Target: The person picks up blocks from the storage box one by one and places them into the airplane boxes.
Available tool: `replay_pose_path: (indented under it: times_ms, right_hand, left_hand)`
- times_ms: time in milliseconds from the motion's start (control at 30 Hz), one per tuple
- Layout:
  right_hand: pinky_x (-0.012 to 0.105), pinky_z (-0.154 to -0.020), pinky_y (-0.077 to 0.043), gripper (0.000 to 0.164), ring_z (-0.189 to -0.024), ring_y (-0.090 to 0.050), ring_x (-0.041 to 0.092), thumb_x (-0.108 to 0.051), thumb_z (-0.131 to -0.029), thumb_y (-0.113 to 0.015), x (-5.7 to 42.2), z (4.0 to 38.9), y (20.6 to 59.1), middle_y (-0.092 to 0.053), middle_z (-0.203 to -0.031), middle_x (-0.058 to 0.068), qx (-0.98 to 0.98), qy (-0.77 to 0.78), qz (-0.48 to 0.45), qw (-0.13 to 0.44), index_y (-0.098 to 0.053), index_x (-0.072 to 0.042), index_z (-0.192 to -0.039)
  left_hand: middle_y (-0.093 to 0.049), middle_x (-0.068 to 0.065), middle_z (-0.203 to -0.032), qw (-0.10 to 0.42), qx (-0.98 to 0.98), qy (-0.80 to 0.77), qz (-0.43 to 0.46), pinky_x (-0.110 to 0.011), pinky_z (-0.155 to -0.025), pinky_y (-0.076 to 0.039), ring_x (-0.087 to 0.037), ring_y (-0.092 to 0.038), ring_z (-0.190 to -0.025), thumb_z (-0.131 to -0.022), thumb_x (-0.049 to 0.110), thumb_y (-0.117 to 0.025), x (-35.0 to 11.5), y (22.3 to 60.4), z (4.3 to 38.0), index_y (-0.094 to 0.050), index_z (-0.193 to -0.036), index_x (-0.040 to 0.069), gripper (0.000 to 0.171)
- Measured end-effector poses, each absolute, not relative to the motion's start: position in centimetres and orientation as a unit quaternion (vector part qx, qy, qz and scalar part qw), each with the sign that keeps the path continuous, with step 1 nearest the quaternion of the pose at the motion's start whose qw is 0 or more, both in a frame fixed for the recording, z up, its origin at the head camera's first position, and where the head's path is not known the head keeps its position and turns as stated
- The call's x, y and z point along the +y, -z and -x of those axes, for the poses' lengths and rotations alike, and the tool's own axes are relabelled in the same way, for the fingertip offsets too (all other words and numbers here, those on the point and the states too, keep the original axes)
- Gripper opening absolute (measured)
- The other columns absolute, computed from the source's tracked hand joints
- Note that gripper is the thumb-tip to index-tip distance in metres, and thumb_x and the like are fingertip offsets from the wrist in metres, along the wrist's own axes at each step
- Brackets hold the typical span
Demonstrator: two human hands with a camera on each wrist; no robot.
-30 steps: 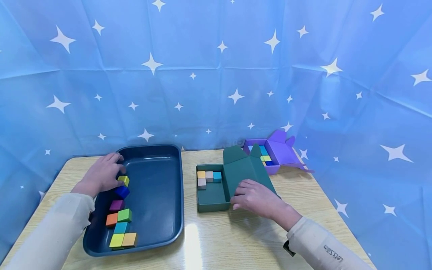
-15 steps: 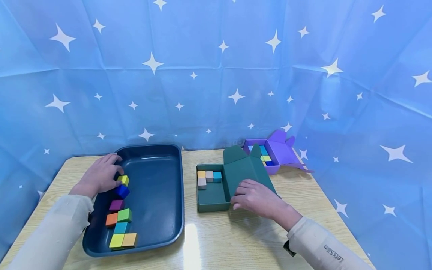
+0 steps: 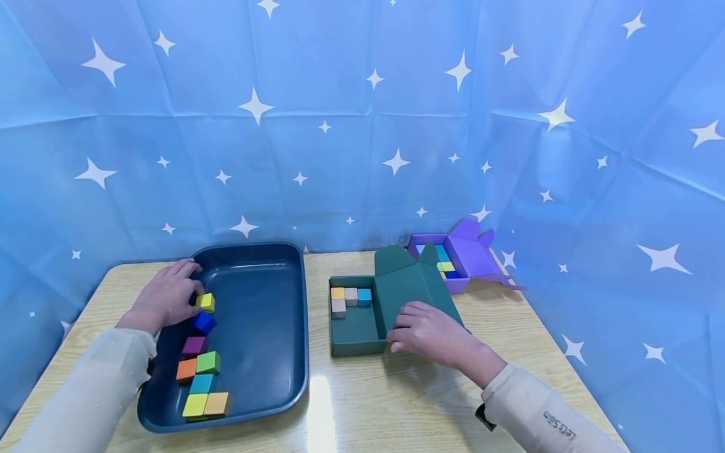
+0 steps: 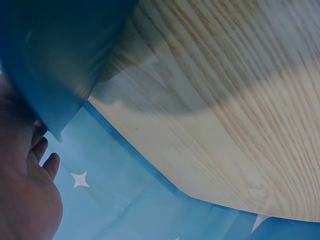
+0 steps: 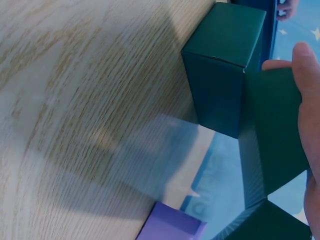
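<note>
In the head view, my left hand [image 3: 165,296] lies over the left rim of a dark blue tray [image 3: 266,340]. Its thumb and forefinger are beside a yellow cube [image 3: 206,302], spread rather than closed round it; whether they touch it, I cannot tell. A blue cube [image 3: 204,322] lies just below. The left wrist view has that hand [image 4: 32,185] at the tray's outer side, loosely bent. My right hand [image 3: 430,330] pinches the raised lid of a dark green box [image 3: 357,347]. In the right wrist view its thumb presses the lid [image 5: 275,130], other fingers mostly hidden behind.
Down the tray's left side run purple [image 3: 195,345], green [image 3: 208,362], orange [image 3: 186,370] and other cubes. Several cubes, one of them light blue [image 3: 364,297], sit inside the green box. Behind it stands an open purple box [image 3: 481,258] with cubes. A starred blue curtain [image 3: 340,126] surrounds the table [image 3: 362,402].
My left hand has drawn slightly left, a little away from the yellow cube. My right hand stays on the green lid, and the cubes keep their arrangement.
</note>
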State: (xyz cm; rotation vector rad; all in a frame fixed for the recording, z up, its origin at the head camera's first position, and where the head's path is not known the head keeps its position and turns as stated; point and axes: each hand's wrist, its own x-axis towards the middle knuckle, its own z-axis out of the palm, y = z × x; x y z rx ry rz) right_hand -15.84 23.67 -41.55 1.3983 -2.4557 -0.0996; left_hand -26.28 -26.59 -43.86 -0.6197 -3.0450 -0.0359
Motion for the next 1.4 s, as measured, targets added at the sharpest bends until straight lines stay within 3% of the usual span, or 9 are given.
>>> replay_pose_path:
  times_ms: [667,1167,1400]
  right_hand:
    - [0.029,-0.092,-0.053,0.029,-0.088,-0.063,0.008,-0.043,-0.097,-0.053,23.6,15.7,41.5,-0.071,-0.088,-0.013,-0.85,0.036,-0.497,0.169,-0.075,-0.025,-0.095]
    - [0.03,-0.093,-0.053,0.03,-0.088,-0.062,0.008,-0.043,-0.097,-0.052,23.6,15.6,41.4,-0.071,-0.089,-0.013,-0.849,0.046,-0.498,0.169,-0.075,-0.024,-0.095]
    - [0.029,-0.093,-0.053,0.031,-0.089,-0.063,0.008,-0.043,-0.097,-0.052,23.5,15.5,41.3,-0.072,-0.09,-0.013,-0.856,0.041,-0.489,0.159,-0.076,-0.024,-0.096]
  left_hand:
    - [-0.051,-0.02,-0.133,0.065,-0.968,0.058,0.235,-0.065,-0.111,-0.026,-0.043,-0.027,-0.139,-0.078,0.03,-0.075,-23.9,39.5,26.2,-0.07,-0.088,0.009,0.025]
    - [-0.055,-0.012,-0.133,0.109,-0.933,0.061,0.338,-0.055,-0.117,-0.029,-0.035,-0.034,-0.141,-0.076,0.037,-0.077,-14.5,37.3,26.7,-0.07,-0.087,0.013,0.027]
    - [-0.054,-0.008,-0.135,0.099,-0.927,0.051,0.358,-0.051,-0.12,-0.027,-0.03,-0.031,-0.144,-0.079,0.041,-0.074,-9.6,36.4,27.0,-0.072,-0.09,0.015,0.028]
